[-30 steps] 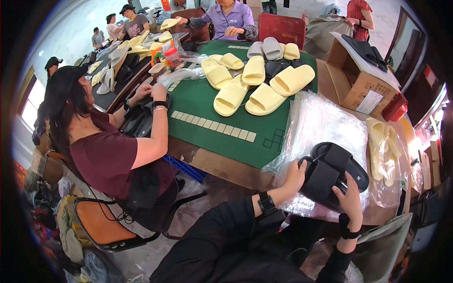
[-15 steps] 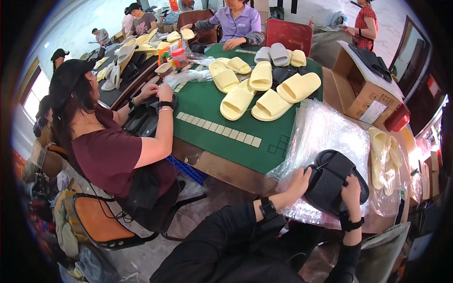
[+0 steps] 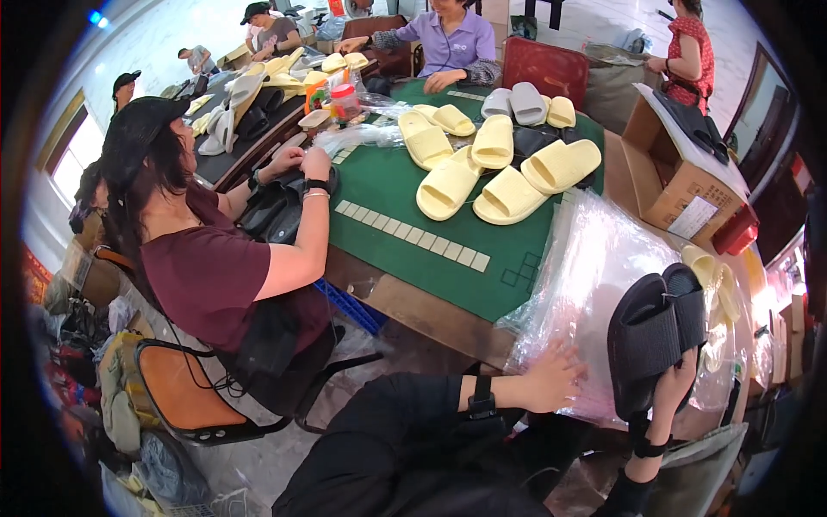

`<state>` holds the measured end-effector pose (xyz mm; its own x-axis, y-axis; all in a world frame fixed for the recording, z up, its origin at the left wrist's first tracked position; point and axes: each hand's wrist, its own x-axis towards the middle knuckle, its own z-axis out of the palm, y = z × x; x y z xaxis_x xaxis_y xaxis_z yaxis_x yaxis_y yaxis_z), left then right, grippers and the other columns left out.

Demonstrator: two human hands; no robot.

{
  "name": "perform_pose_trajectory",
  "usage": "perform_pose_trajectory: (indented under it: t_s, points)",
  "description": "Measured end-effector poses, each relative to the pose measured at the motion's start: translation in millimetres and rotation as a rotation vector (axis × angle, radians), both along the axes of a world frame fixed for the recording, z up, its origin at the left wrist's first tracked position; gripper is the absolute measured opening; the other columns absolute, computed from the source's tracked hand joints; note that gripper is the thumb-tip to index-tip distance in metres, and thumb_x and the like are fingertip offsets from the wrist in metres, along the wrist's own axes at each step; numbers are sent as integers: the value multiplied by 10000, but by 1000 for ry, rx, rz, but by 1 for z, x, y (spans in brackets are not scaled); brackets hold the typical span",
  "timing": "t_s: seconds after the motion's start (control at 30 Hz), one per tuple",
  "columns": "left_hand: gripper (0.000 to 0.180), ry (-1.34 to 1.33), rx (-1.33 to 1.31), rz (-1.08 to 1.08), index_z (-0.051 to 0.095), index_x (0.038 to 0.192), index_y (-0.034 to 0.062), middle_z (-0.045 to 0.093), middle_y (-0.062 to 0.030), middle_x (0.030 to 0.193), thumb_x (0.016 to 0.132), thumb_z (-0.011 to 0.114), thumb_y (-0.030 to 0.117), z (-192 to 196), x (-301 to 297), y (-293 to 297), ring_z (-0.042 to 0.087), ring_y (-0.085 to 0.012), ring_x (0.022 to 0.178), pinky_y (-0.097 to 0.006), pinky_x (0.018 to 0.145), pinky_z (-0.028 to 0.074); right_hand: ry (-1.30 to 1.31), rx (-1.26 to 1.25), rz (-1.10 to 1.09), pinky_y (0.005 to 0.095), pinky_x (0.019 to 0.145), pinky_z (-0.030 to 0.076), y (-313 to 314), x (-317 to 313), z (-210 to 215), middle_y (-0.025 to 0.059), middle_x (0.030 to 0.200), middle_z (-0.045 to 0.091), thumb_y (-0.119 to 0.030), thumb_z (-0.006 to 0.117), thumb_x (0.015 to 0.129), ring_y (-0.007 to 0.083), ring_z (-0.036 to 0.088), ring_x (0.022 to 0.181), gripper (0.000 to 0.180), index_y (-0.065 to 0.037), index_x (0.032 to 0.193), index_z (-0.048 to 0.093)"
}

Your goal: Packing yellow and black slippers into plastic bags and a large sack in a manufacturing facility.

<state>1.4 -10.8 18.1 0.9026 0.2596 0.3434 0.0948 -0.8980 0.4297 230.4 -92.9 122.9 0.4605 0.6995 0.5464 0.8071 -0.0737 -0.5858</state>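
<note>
A slipper-packing workshop: workers at tables (image 3: 405, 224) piled with yellow slippers (image 3: 508, 194).

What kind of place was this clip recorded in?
Most likely a slipper packing workshop: yellow slippers piled on a green table, a stack of clear plastic bags by the left hand, and a cardboard box.

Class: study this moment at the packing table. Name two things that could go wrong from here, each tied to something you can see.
1. The right hand alone holds the black slippers upright at the table's edge; they might slip out.
2. The left hand presses on the stack of clear plastic bags, which overhangs the green table; the slick bags could slide off.
</note>
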Motion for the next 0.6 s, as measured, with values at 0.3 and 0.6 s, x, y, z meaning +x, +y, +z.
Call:
perform_pose_trajectory:
  t_s: [0.3,0.6]
  points:
    - [546,210,156,96,507,1336,212,311,-166,1477,843,559,442,-4,10,-2,221,-447,1373,-656,1095,86,250,-103,62,316,1027,334,-23,1,0,199,1221,577,98,429,690,301,519,1165,503,96,1177,553]
    - [557,69,165,100,538,1318,195,294,-248,1469,828,566,458,-17,18,14,201,-479,1374,-648,1089,79,339,-286,143,306,975,375,-63,-14,12,140,1140,637,69,520,718,245,554,1115,398,64,1104,619]
